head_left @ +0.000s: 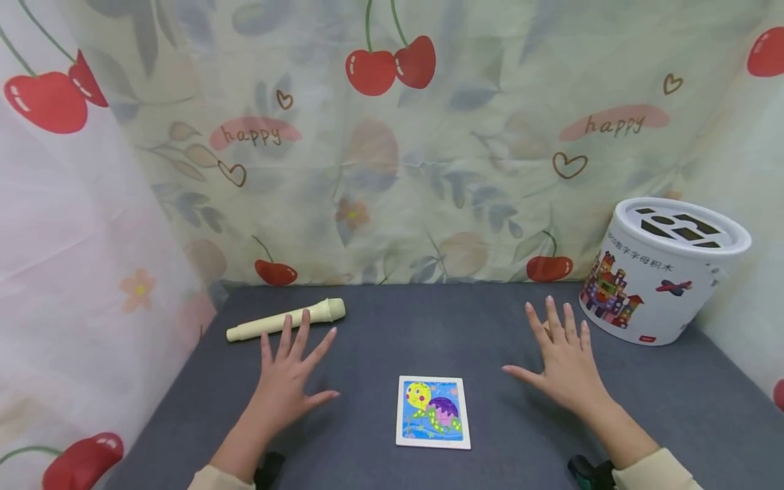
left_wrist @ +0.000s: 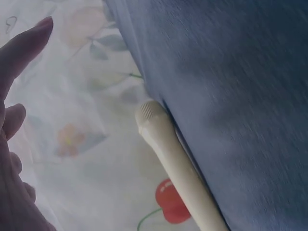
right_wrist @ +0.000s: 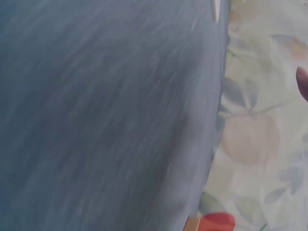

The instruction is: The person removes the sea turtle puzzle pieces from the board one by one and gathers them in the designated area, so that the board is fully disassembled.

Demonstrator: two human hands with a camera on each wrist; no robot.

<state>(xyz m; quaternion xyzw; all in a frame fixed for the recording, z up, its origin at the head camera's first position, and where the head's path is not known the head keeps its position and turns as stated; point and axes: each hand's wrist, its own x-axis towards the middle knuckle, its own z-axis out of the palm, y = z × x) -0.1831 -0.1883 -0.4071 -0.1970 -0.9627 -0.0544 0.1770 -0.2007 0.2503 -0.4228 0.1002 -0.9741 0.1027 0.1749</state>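
Both hands are held up over the dark table, fingers straight and spread, holding nothing. My left hand (head_left: pixel 288 381) is nearest the cream toy microphone (head_left: pixel 254 329), and its fingertips overlap it in the head view. In the left wrist view the microphone (left_wrist: pixel 175 161) lies apart from the hand (left_wrist: pixel 17 163). My right hand (head_left: pixel 566 367) is at the right, in front of a small wooden piece (head_left: pixel 547 328) that it mostly hides. Between the hands lies a square turtle picture puzzle (head_left: pixel 431 414) with a white frame. Only a fingertip of the right hand (right_wrist: pixel 302 83) shows in the right wrist view.
A white block bucket (head_left: pixel 652 282) with shaped holes in its lid stands at the table's back right. Behind the dark table (head_left: pixel 404 327) hangs a curtain (head_left: pixel 429 204) printed with cherries, and it also covers both sides.
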